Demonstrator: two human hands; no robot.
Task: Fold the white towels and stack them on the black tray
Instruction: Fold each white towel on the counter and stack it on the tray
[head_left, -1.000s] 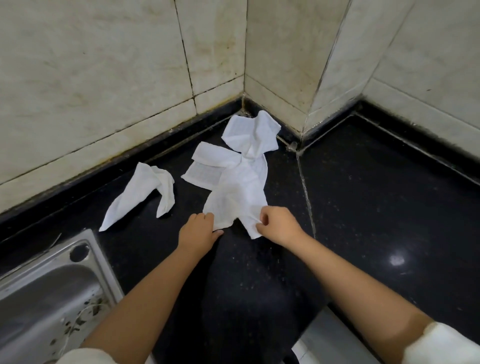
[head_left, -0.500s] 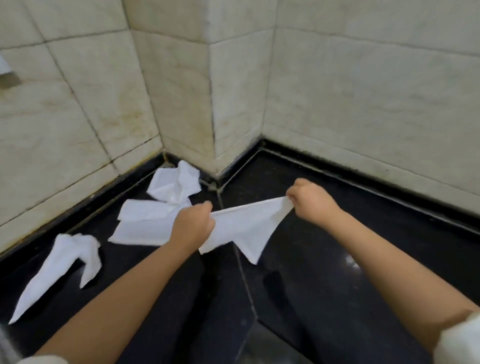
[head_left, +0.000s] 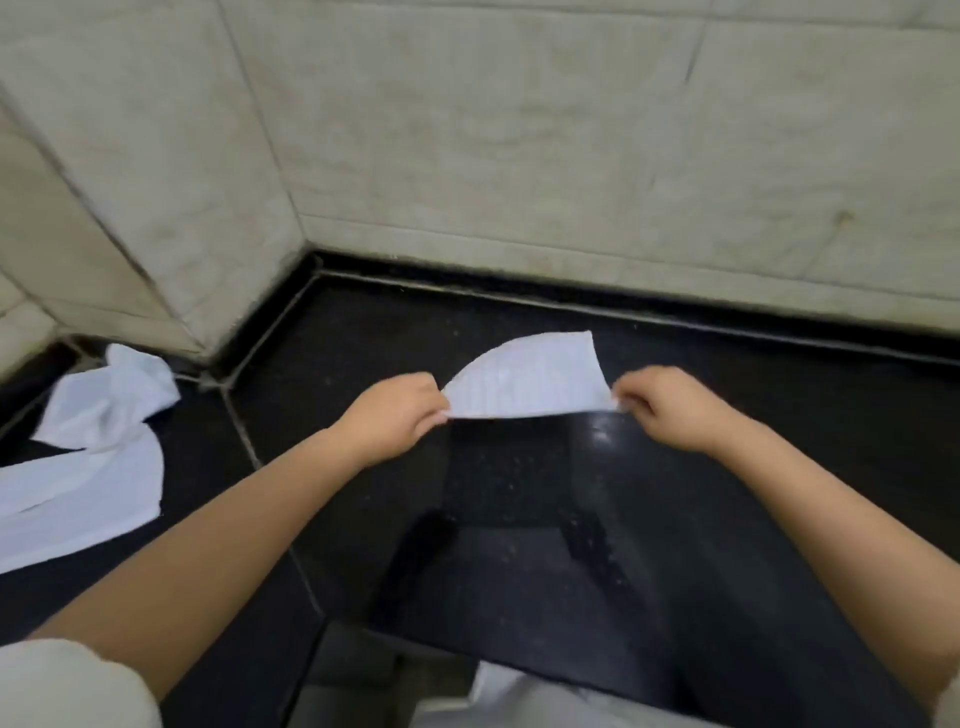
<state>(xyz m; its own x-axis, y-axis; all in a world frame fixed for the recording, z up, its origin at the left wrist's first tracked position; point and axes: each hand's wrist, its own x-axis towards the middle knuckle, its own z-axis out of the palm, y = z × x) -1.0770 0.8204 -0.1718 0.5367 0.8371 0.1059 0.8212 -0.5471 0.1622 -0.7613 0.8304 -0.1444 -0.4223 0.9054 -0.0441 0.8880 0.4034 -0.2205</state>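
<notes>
Here a person stretches one white towel (head_left: 524, 382) above a black worktop (head_left: 519, 519), right of centre: the left hand (head_left: 392, 418) pinches its left corner in a tight grip, the right hand (head_left: 670, 408) pinches its right corner. Folding seems barely begun. More unfolded towels (head_left: 88, 457) lie crumpled at the far left, by the tiled wall (head_left: 519, 130). No tray or finished stack shows. No brand, label or writing is legible
</notes>
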